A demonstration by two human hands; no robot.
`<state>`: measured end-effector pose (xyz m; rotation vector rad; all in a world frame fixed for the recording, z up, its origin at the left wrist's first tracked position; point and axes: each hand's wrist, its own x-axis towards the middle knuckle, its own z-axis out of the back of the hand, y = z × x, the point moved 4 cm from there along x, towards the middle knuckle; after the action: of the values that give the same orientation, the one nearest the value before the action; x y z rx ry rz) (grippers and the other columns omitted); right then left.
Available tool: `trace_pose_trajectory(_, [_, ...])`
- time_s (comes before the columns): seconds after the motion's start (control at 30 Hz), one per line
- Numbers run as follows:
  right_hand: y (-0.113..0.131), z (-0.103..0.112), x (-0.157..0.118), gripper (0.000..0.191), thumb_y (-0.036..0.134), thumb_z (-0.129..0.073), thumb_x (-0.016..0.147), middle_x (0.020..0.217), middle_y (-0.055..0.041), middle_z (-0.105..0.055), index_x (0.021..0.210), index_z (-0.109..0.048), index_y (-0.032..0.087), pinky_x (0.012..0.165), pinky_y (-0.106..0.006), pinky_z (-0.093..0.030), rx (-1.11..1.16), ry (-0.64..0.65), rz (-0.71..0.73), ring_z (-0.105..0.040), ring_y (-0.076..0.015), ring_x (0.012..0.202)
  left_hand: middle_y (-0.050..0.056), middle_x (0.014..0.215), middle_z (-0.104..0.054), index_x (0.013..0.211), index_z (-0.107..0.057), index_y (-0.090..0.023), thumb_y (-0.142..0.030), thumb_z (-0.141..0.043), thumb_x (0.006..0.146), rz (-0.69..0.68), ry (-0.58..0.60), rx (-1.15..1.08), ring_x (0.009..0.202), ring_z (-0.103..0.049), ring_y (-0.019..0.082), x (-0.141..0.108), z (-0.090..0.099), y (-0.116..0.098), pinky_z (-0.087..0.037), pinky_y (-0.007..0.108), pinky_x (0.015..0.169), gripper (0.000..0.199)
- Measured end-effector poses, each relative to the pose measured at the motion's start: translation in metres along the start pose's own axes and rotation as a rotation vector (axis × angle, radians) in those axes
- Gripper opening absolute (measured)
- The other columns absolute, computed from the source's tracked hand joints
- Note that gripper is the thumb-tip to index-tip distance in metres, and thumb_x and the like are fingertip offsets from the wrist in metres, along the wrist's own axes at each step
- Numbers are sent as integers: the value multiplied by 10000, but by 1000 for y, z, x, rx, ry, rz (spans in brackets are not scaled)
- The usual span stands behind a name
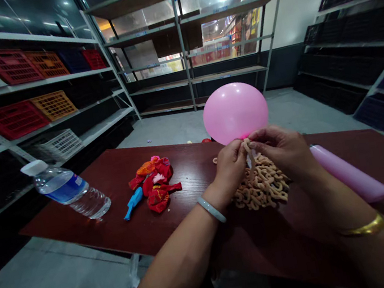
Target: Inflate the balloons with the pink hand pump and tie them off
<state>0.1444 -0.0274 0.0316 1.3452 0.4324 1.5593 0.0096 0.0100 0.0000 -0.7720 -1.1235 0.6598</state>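
Note:
A large inflated pink balloon [235, 111] stands just beyond my fingertips, its neck low and towards me. My left hand [232, 162] is closed in a pinch at that neck. From the other side my right hand [281, 148] pinches at the same spot, thumb and forefinger together. A tan strand [247, 147] shows between the fingertips of both hands; how it sits around the neck is hidden. Beneath my hands lies a heap of small tan curled loops [261, 186] on the dark red table [180, 163].
Left of my hands lie several limp red, orange and blue balloons [156, 184]. A water bottle [69, 189] is at the table's left. A long pink-purple cylinder [347, 172] lies beside my right forearm. Shelves with crates [13, 120] line the left wall.

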Motion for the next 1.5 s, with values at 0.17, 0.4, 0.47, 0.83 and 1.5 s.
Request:
trace_pose_trajectory(0.17, [2, 0, -1, 154, 354, -738, 769, 804, -32, -666, 784, -697, 207, 646, -310, -508, -50, -6, 24, -616, -167, 718, 6, 741, -604, 780, -588, -174, -347, -491, 958, 12, -14, 26, 714, -539, 140, -2, -1, 0, -393, 244, 664, 266])
trace_pose_trajectory(0.4, [1, -2, -2, 221, 383, -793, 717, 785, -4, -624, 762, -657, 216, 677, -292, -485, 309, 70, -115, -584, -144, 728, 8, 755, -596, 797, -583, -180, -342, -498, 949, 66, -53, -65, 717, -522, 136, -1, 0, 3, -404, 236, 669, 239])
trace_pose_trajectory(0.47, [-2, -5, -2, 230, 390, -790, 719, 786, 0, -626, 778, -649, 219, 671, -290, -469, 352, 56, -156, -573, -141, 721, -1, 720, -557, 757, -557, -179, -378, -480, 959, 72, -77, -82, 695, -491, 129, -1, 1, 4, -396, 234, 661, 294])
trace_pose_trajectory(0.83, [-4, 7, -4, 146, 339, -583, 880, 821, -44, -594, 807, -568, 214, 775, -385, -452, -392, -347, 194, -554, -206, 812, 32, 827, -648, 867, -636, -171, -418, -498, 948, 129, -21, -156, 787, -562, 156, -8, -18, 4, -444, 269, 768, 294])
trace_pose_trajectory(1.5, [-39, -33, 3, 266, 420, -835, 581, 715, -2, -705, 704, -717, 215, 649, -299, -484, 438, -161, -405, -588, -139, 643, 124, 977, -721, 999, -669, -167, -316, -392, 992, 56, 27, 369, 910, -655, 250, -1, -4, 11, -473, 356, 832, 315])
